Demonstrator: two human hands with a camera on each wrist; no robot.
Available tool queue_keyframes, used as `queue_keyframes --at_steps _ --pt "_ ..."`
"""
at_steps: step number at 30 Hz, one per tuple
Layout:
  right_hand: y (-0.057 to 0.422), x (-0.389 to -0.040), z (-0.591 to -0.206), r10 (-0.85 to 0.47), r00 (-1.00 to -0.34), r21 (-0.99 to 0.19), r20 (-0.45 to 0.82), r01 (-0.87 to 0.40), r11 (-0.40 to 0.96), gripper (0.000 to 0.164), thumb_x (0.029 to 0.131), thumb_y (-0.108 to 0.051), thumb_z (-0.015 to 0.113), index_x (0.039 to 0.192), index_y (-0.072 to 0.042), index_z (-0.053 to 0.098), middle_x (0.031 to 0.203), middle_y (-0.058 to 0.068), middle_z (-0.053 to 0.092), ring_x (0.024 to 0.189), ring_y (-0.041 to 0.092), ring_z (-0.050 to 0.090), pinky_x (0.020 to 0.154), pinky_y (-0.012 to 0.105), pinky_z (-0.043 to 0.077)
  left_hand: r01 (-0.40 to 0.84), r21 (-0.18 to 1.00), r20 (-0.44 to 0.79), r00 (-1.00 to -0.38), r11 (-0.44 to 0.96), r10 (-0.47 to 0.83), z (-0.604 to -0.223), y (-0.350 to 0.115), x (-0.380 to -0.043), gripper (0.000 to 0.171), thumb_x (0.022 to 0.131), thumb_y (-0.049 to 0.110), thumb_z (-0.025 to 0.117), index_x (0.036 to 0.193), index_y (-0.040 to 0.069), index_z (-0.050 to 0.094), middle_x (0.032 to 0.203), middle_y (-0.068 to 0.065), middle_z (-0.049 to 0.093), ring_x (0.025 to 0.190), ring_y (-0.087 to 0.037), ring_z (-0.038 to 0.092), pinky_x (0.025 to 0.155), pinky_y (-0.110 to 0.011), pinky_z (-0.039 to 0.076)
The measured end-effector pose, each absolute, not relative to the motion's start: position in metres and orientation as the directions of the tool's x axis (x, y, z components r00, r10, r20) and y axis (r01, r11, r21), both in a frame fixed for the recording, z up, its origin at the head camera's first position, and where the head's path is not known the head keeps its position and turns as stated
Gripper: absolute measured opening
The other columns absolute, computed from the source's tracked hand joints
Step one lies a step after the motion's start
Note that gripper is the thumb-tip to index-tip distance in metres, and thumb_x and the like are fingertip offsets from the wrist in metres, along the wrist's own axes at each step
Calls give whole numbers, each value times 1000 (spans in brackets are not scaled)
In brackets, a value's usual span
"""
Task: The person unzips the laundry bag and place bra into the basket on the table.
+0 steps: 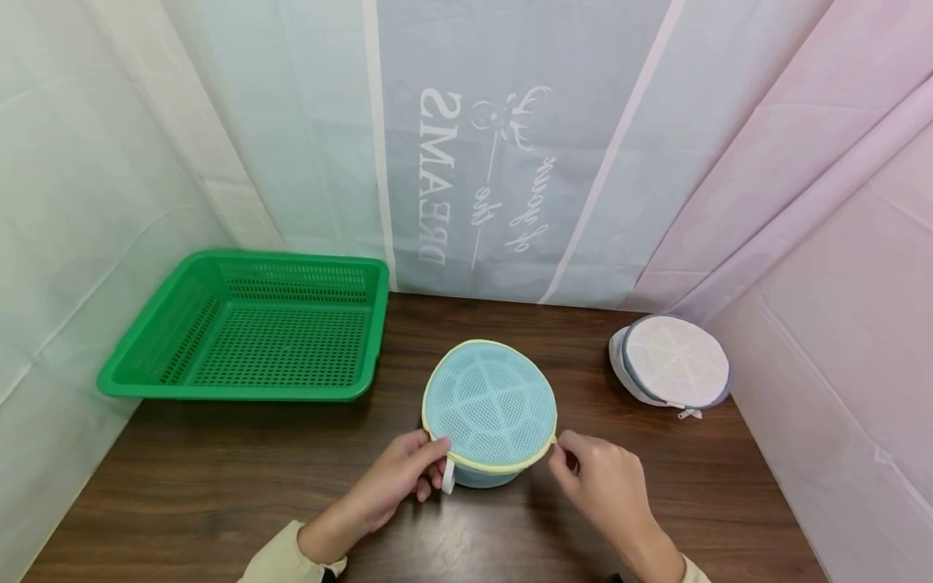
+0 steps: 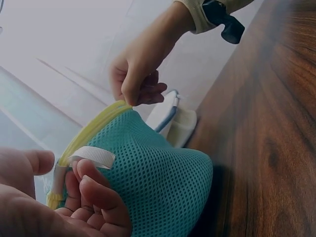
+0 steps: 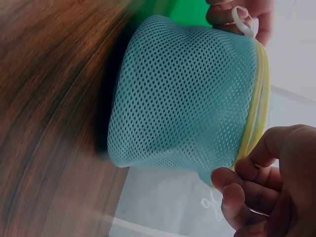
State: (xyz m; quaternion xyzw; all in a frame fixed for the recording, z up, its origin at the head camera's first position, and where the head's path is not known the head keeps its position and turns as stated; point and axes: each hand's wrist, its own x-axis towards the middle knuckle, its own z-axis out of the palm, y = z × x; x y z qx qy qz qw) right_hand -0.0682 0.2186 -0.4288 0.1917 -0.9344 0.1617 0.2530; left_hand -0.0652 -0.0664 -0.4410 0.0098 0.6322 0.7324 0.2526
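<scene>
A light-blue mesh laundry bag (image 1: 490, 401) with a yellow zipper (image 3: 259, 98) round its top stands on the table, its lid lying flat over it. My left hand (image 1: 401, 474) grips the rim at the front left, thumb on top and fingers below, beside a white fabric loop (image 2: 96, 156). On the right side of the rim, my right hand (image 1: 607, 479) pinches the yellow zipper between thumb and curled index finger. The small zipper pull is mostly hidden by these fingertips.
A green plastic basket (image 1: 368, 356) with slotted walls stands at the back left. At the back right lies a white mesh laundry bag (image 1: 674, 360) with blue-grey trim. Curtains enclose the dark wooden table (image 1: 291, 453) at the back and sides.
</scene>
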Motion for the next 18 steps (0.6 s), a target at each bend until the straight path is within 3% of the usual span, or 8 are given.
queue_keyframes --at_steps 6,11,18 --pt "215 -65 -429 -289 -784 -216 549 -467 858 39 76 -11 66 61 -31 36 58 -22 26 50 -3 25 43 19 21 -334 940 -280 -876 -75 393 -441 -67 -66 22 103 22 60 104 1 56 77 -2 58 66 -11 50 53 -20 42" --pt "214 -65 -428 -292 -778 -220 556 -477 851 39 76 -11 67 61 -31 37 58 -23 26 50 -4 26 44 18 21 -308 947 -245 -878 -94 412 -442 -68 -66 28 100 15 64 118 -4 54 82 -3 60 69 -12 51 53 -21 42" --pt "214 -64 -427 -296 -778 -230 555 -485 844 38 75 -10 67 61 -31 37 58 -23 27 50 -6 27 44 17 21 -304 949 -244 -878 -84 412 -446 -68 -67 27 99 13 66 116 -5 55 80 -2 62 64 -11 50 53 -20 42"
